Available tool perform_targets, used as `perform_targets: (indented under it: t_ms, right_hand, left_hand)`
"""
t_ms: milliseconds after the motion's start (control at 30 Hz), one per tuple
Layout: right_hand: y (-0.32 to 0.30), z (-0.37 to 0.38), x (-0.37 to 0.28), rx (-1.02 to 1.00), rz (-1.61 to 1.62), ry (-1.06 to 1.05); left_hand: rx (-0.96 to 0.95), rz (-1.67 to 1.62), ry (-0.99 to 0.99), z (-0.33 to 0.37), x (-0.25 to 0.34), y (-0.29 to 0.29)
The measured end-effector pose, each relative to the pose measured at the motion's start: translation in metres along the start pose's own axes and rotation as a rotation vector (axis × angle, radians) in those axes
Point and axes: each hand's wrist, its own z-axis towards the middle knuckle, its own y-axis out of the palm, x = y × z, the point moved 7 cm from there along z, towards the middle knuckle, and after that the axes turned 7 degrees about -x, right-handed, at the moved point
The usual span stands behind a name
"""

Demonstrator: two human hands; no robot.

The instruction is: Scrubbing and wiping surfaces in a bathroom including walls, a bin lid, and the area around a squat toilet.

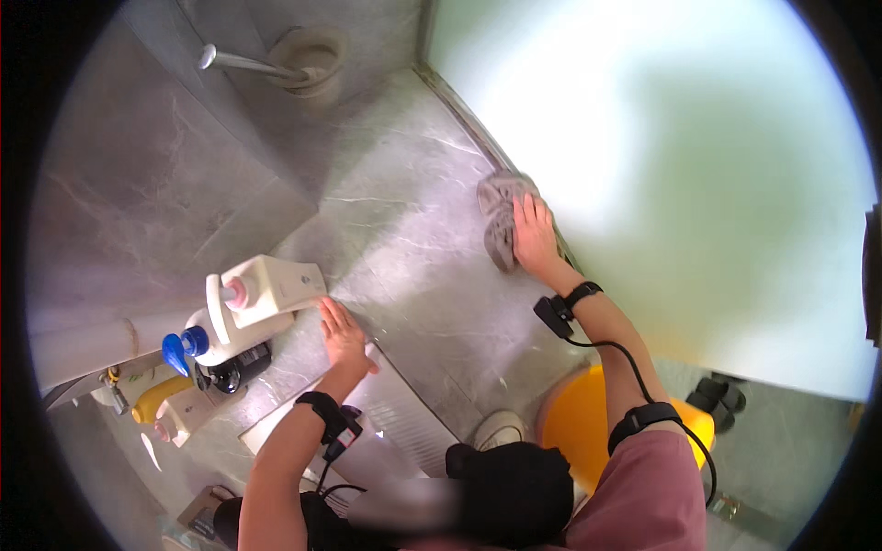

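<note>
A crumpled grey cloth (499, 234) lies on the marbled tile floor against the foot of a frosted glass panel. My right hand (535, 237) presses down on it, fingers over its right side. My left hand (344, 338) is lower left, fingers stretched out and nothing in it. Its fingertips come close to the base of a large white pump bottle (276, 283); whether they touch it, I cannot tell. Beneath that hand is the edge of a white squat toilet (413, 413) with ridged footrests.
The frosted glass panel (661, 184) borders the right side. Far left, a pipe (253, 64) enters a round drain fitting. Several bottles stand left, including one with a blue pump (184, 344) and a yellow one (158, 399). A yellow basin (565, 422) is by my right arm.
</note>
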Motion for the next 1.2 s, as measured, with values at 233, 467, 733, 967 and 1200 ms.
perform_targets:
  t_ms: [233,467,733,967,1200]
  right_hand:
    - [0.006,0.172,-0.020,0.210,0.104,0.047]
    - [0.009,0.293,-0.040,0.242,0.239,0.102]
    - [0.018,0.289,-0.106,0.186,0.258,0.155]
    - [0.016,0.178,-0.231,0.163,0.499,-0.585]
    - [0.015,0.273,-0.112,0.284,0.294,0.166]
  left_hand:
    - [-0.039,-0.106,0.034,-0.001,-0.005,0.001]
    - [0.028,-0.204,0.097,-0.002,-0.004,0.000]
    - [0.072,-0.254,0.133,-0.002,0.002,-0.003]
    - [-0.011,-0.168,0.097,-0.003,-0.007,0.000]
    - [0.057,-0.191,0.157,-0.001,0.001,-0.003]
